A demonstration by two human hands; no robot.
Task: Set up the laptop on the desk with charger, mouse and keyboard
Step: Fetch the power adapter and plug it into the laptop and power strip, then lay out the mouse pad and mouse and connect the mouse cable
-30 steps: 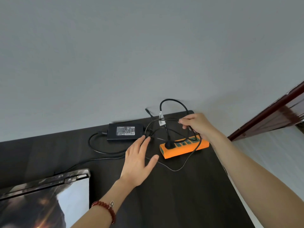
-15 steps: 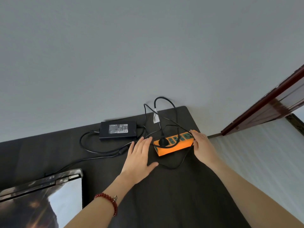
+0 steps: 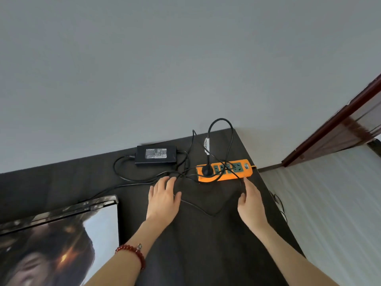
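Observation:
A black charger brick (image 3: 156, 155) lies at the back of the dark desk (image 3: 206, 244), near the wall. Its black cables (image 3: 132, 178) loop across the desk. To its right lies an orange power strip (image 3: 224, 178) with a black plug (image 3: 206, 170) in its leftmost socket. My left hand (image 3: 164, 198) rests flat on the desk with fingers apart, fingertips at the cables just left of the strip. My right hand (image 3: 250, 200) hovers open just in front of the strip's right end, holding nothing. The laptop (image 3: 57, 234) stands at the lower left, its lit screen facing me.
A grey wall (image 3: 185, 69) runs behind the desk. The desk's right edge drops off to a pale floor (image 3: 329, 203), where a thin cable (image 3: 280, 205) hangs. A dark red door frame (image 3: 334, 124) stands at the right.
My right hand let go of the cable above the power strip, came down past its right end and drew back toward me. The left hand stayed on the desk.

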